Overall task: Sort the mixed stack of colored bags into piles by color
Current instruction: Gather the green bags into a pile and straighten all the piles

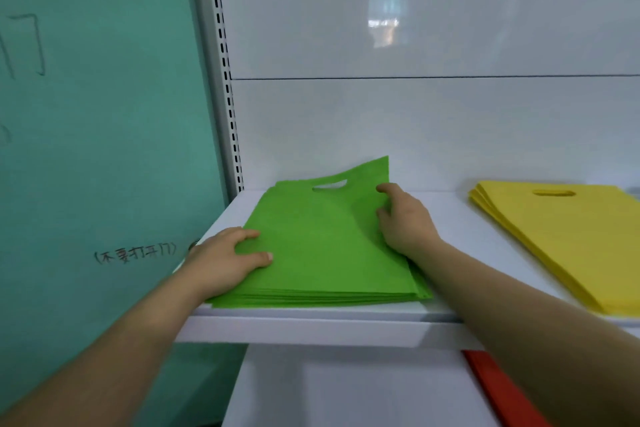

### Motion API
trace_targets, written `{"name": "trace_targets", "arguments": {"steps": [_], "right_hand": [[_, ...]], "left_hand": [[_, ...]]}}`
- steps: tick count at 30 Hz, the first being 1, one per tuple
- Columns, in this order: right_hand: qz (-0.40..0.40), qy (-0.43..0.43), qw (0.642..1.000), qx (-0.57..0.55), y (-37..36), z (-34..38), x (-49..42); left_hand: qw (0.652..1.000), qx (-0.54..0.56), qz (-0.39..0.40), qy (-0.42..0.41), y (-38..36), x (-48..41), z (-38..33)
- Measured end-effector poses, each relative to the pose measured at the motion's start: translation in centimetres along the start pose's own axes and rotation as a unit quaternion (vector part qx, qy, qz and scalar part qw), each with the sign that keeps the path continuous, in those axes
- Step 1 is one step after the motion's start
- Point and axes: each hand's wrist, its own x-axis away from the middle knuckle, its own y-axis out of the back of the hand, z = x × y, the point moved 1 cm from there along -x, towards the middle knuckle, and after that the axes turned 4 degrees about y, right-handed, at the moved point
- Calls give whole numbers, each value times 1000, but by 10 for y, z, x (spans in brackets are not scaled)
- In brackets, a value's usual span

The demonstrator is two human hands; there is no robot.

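Centre frame, on the white shelf (457, 218): green bag pile (325, 253), judged thin, limp and light, best taken at its side edges; left hand (228, 260) rests flat-fingered on its left edge, right hand (405, 222) bends over its right edge, hold unclear.

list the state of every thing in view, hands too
green bag pile: stacked flat on the shelf, top bag's far corner lifted
yellow bag pile: stacked flat, same shelf, untouched
red bag: lying flat below, partly out of frame
left hand: rests on green pile's left edge
right hand: grips green pile's right edge
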Motion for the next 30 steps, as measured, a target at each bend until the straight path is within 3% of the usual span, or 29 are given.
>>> {"name": "trace_targets", "arguments": {"steps": [6,15,22,30], "right_hand": [[-102,127,986,-43,4,8,4],[-226,169,948,-146,23,19,4],[-251,111,945,-176,62,34,16],[-294,-11,944,-147,131,18,73]], "left_hand": [[1000,21,-6,12,0,3,-1],[985,172,-32,-6,9,17,-13],[964,248,-69,-62,29,30,-25],[951,222,-79,-199,16,54,-77]]}}
